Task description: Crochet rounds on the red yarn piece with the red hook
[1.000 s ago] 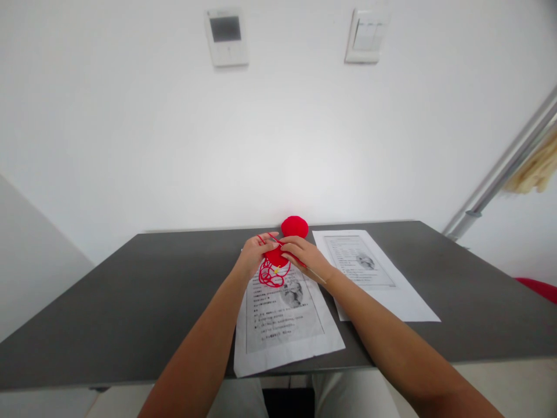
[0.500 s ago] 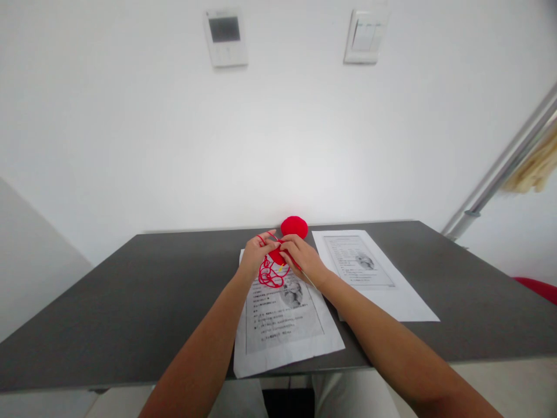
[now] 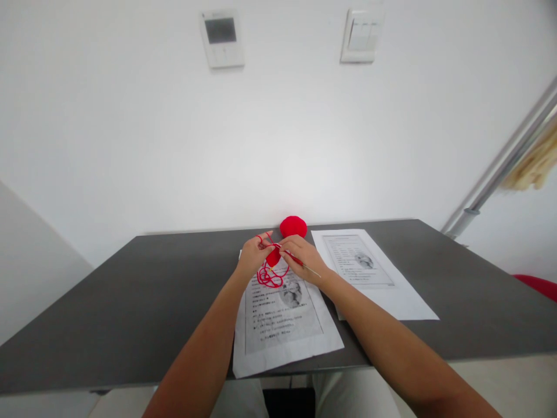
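My left hand (image 3: 253,253) pinches a small red crocheted piece (image 3: 273,257), with red yarn looped over its raised fingers. Between the fingers of my right hand (image 3: 302,256) is a crochet hook (image 3: 299,261) with a red grip, its metal end pointing down toward my wrist. The hook's tip meets the work near my left fingertips. Loose red yarn (image 3: 270,277) lies in a tangle below, over a printed sheet (image 3: 285,331). A small yellow spot shows at the lower edge of the crocheted piece. Behind my hands, a red ball of yarn (image 3: 293,226) rests by the wall.
A second printed sheet (image 3: 374,276) lies on the right of the dark grey table (image 3: 130,313). The white wall behind bears a panel with a screen (image 3: 221,38) and a light switch (image 3: 361,36). At the right edge are a metal pole (image 3: 500,180) and something red.
My right hand has turned the hook, so its shaft now lies flatter and more of its red grip shows. The crocheted piece has shifted slightly left and tilted in my left fingers.
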Demonstrator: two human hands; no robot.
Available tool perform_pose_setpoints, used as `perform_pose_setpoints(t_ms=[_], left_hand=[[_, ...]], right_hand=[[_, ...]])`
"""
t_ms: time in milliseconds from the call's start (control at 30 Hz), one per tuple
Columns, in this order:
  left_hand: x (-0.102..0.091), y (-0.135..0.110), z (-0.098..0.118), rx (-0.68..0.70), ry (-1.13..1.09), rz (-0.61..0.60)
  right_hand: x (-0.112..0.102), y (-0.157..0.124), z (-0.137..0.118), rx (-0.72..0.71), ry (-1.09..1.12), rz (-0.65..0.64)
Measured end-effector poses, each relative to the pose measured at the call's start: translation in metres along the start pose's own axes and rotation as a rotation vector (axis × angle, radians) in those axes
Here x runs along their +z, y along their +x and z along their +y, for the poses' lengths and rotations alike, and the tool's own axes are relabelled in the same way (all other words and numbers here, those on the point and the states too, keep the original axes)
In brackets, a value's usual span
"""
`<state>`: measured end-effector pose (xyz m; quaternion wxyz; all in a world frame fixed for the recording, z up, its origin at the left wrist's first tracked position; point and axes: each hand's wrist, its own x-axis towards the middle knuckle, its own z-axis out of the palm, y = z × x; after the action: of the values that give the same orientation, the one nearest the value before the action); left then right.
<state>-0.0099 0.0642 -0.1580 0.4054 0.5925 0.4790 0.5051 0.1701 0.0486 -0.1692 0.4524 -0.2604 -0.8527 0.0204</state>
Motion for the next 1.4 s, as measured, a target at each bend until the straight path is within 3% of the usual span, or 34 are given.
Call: perform_pose_setpoints(t_ms=[400,633,1033,1233,1400], left_hand=[[0.006,-0.001,-0.001,0.086,0.140,0.088],[0.007,-0.002,-0.002,0.074,0.108,0.009],[0.004,-0.007,0.006,-0.032,-0.206,-0.231],[0.004,-0.010,0.010,-0.089,-0.422,-0.294],[0.002,-0.012,0.014,-0.131,-0.551,-0.328]], right_hand=[[-0.003,-0.001,0.006,0.121,0.145,-0.003],[-0.010,0.002,0.009,0.262,0.281,-0.021],[-0.021,0.010,0.009,0.600,0.641,0.155],[-0.020,0.011,0.019,0.725,0.895,0.106],[-0.017,0.010,0.022,0.731,1.029,0.046]])
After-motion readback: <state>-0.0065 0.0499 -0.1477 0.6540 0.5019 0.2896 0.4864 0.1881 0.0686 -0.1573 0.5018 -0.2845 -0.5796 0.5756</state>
